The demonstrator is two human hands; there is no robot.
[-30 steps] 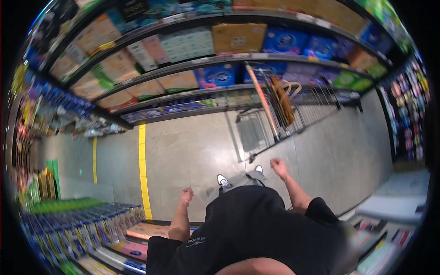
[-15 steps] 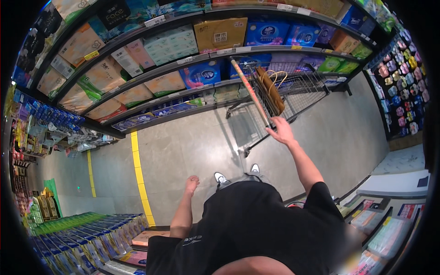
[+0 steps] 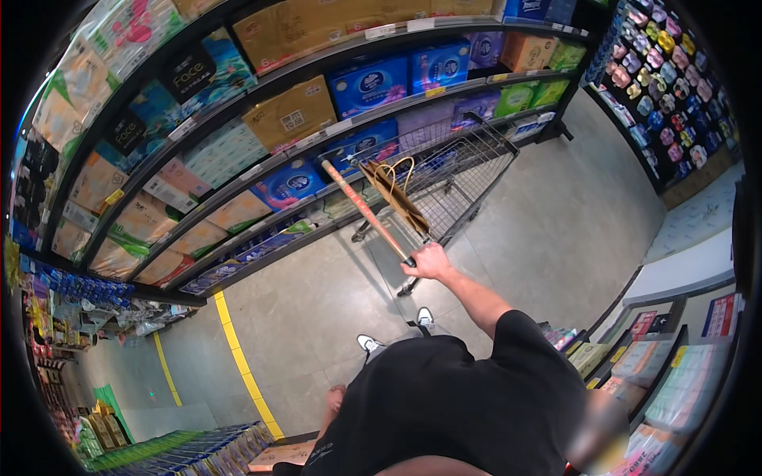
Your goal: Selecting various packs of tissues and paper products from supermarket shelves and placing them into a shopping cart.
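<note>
My right hand (image 3: 429,260) is closed round the near end of the long handle (image 3: 365,210) of a metal shopping cart (image 3: 476,174). The cart stands at an angle beside the tissue shelves, with a brown paper bag (image 3: 393,194) with rope handles propped in it just behind the handle. My left hand (image 3: 336,397) hangs low at my side, partly covered by my black shirt, so its fingers are too hidden to read. My white shoes (image 3: 369,343) show on the floor below.
Shelves (image 3: 341,123) of packaged tissues curve across the front. A display of colourful slippers (image 3: 659,87) stands at the right, above stacked goods (image 3: 647,357) nearby. Yellow floor lines (image 3: 238,357) run along the left, near hanging packs (image 3: 79,285) and bottom-left packages (image 3: 182,452).
My right hand has risen forward and taken hold of the cart handle. The cart appears further left in the view, which has turned; my left hand is now lower and more hidden.
</note>
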